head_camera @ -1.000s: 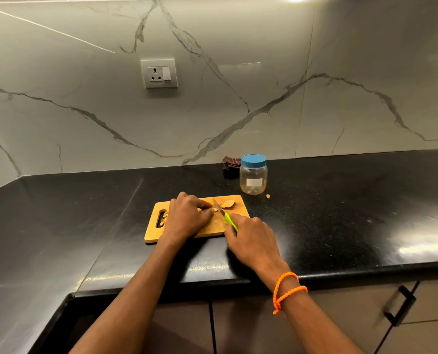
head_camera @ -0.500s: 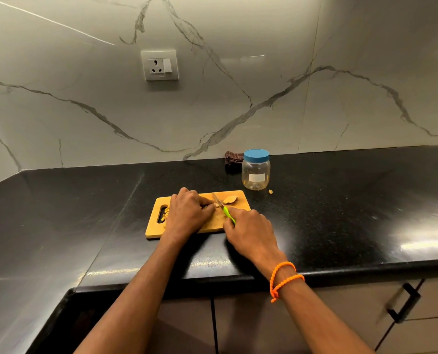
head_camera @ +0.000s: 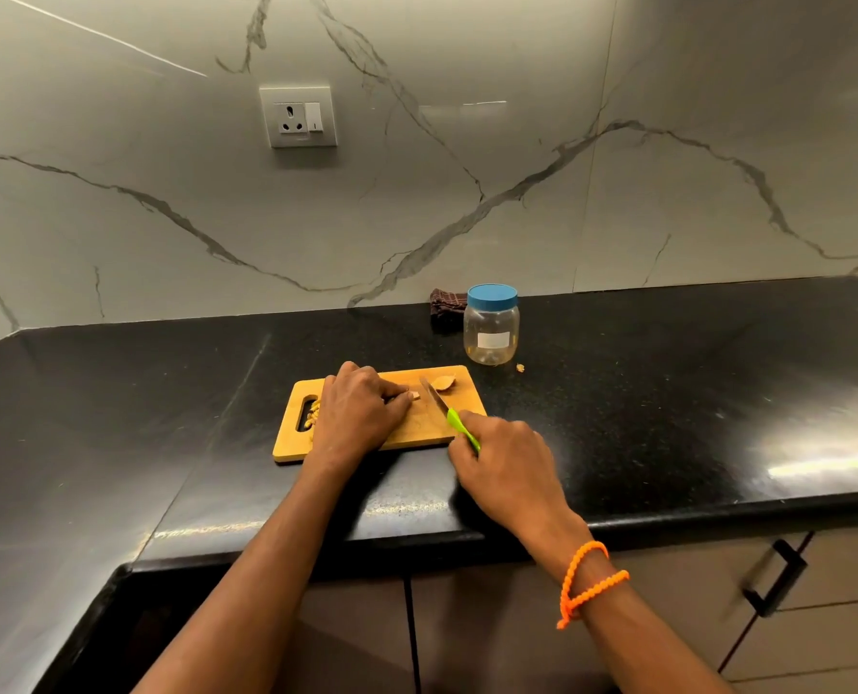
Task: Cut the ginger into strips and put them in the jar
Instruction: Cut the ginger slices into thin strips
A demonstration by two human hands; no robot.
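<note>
Counter (head_camera: 667, 393): black, polished.
Board (head_camera: 416, 433): wooden, near the front edge, slot at its left end.
Ginger (head_camera: 415, 395): small piece on the board, pinned under the curled fingertips of the left hand (head_camera: 359, 418); cut strips (head_camera: 312, 414) beside the slot, partly hidden by that hand.
Peel (head_camera: 443, 382): at the board's far right corner.
Knife (head_camera: 449, 415): green handle clenched in the right hand (head_camera: 509, 465), blade just right of the ginger.
Jar (head_camera: 491, 325): clear, blue lid on, beyond the board; a scrap (head_camera: 520, 367) to its right, dark cloth (head_camera: 446, 308) behind.
Socket (head_camera: 298, 116): on the marble wall.
Change: the blade has drawn slightly away from the left fingertips; left hand stays put.
</note>
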